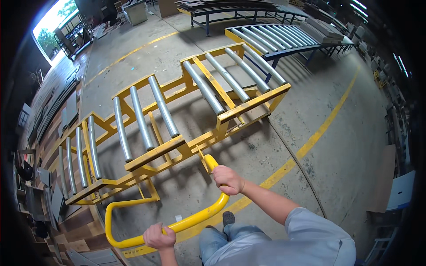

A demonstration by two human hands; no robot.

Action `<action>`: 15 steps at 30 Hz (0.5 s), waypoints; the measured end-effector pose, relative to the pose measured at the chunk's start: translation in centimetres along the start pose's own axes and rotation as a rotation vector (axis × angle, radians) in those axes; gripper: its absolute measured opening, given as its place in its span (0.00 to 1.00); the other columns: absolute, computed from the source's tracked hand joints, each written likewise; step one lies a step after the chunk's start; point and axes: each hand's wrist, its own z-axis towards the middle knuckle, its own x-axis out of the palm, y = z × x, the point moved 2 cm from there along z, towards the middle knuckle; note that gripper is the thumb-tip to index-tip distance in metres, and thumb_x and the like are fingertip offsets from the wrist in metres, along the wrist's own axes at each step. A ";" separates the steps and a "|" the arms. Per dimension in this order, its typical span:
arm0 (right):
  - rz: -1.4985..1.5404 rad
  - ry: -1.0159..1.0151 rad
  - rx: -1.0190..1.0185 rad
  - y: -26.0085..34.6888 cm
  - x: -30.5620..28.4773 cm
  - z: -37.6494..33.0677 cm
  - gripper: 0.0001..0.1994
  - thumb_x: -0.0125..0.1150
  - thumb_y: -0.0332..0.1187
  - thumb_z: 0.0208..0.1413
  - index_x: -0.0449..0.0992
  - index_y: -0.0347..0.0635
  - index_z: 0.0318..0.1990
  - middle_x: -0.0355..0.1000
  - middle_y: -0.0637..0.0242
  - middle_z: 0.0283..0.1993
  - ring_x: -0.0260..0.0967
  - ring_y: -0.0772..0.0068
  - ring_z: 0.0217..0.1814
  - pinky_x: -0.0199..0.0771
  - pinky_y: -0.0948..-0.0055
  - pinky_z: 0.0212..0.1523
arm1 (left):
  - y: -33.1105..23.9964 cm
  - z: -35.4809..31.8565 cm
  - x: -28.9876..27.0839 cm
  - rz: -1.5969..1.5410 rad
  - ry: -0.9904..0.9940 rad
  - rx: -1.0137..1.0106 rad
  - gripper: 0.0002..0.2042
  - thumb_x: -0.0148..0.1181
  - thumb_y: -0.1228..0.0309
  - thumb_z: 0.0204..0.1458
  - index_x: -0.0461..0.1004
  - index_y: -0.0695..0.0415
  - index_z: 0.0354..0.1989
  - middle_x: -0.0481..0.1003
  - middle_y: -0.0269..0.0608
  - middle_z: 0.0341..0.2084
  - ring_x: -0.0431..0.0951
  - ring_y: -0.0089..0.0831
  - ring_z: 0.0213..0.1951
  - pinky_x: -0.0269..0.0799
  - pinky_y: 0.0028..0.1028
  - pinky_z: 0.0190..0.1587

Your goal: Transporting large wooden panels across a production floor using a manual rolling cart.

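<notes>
A yellow tubular push handle (195,218) bends out from the near side of a yellow roller cart (177,153). My left hand (159,236) is wrapped round its lower bar, near the left bend. Higher up, my right hand (227,179) grips the right arm of the same handle, close to where it joins the frame. The cart stands on the floor in front of me, with grey metal rollers (138,119) set across it in stepped groups. Its highest group lies at the far right end, beside a fixed conveyor.
A roller conveyor (275,39) with flat boards (326,31) stacked on it stands beyond the cart's right end. Another conveyor (239,11) runs behind. Yellow lines (326,128) cross the concrete floor. Wood-look flooring (84,224) and loose panels lie at left, near a bright doorway (53,33).
</notes>
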 end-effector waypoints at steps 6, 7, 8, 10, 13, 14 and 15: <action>-0.034 -0.052 0.036 -0.7 0.4 -0.5 0.08 0.49 0.36 0.40 0.64 0.41 0.19 0.62 0.58 0.23 0.61 0.52 0.33 0.63 0.57 0.49 | -0.5 -0.2 0.1 0.034 0.017 0.027 0.05 0.52 0.67 0.37 0.69 0.53 0.15 0.68 0.39 0.16 0.68 0.42 0.22 0.62 0.37 0.28; -0.034 -0.033 0.044 -1.0 0.4 -0.6 0.08 0.49 0.36 0.40 0.65 0.41 0.20 0.63 0.58 0.25 0.61 0.52 0.34 0.62 0.57 0.50 | -0.2 -0.6 0.4 0.048 0.053 0.034 0.06 0.52 0.67 0.37 0.69 0.53 0.15 0.68 0.39 0.16 0.68 0.42 0.22 0.61 0.37 0.27; -0.026 -0.012 0.062 -1.0 1.0 -1.0 0.08 0.49 0.36 0.41 0.65 0.41 0.20 0.63 0.59 0.26 0.62 0.52 0.35 0.61 0.57 0.51 | 0.3 -1.5 0.9 0.049 0.055 0.036 0.06 0.52 0.67 0.37 0.69 0.53 0.15 0.68 0.39 0.16 0.68 0.42 0.22 0.61 0.37 0.27; -0.054 -0.021 0.057 -1.1 1.7 -2.9 0.08 0.49 0.36 0.41 0.66 0.41 0.20 0.64 0.59 0.28 0.62 0.53 0.37 0.60 0.57 0.52 | 0.3 -2.0 2.2 0.031 0.018 0.046 0.07 0.53 0.62 0.34 0.68 0.50 0.15 0.66 0.36 0.15 0.67 0.39 0.21 0.61 0.35 0.26; -0.092 0.008 0.103 -2.1 1.6 -3.4 0.09 0.48 0.37 0.43 0.67 0.40 0.22 0.66 0.59 0.33 0.63 0.53 0.42 0.58 0.56 0.54 | 0.5 -3.0 3.3 0.057 0.092 0.050 0.08 0.53 0.61 0.34 0.67 0.50 0.13 0.65 0.36 0.14 0.67 0.39 0.20 0.60 0.36 0.26; -0.094 0.027 0.085 -2.3 1.4 -3.7 0.09 0.48 0.37 0.43 0.67 0.40 0.22 0.66 0.58 0.33 0.63 0.52 0.42 0.58 0.56 0.54 | 0.4 -3.2 3.7 0.047 0.108 0.063 0.08 0.54 0.61 0.33 0.66 0.50 0.12 0.64 0.36 0.14 0.66 0.39 0.20 0.59 0.36 0.25; -0.091 0.046 0.064 -2.8 1.3 -3.6 0.09 0.48 0.37 0.43 0.67 0.40 0.22 0.66 0.58 0.33 0.63 0.52 0.42 0.58 0.56 0.54 | 0.4 -3.3 4.0 0.041 0.124 0.075 0.09 0.54 0.61 0.33 0.65 0.49 0.12 0.63 0.36 0.13 0.65 0.39 0.19 0.58 0.36 0.24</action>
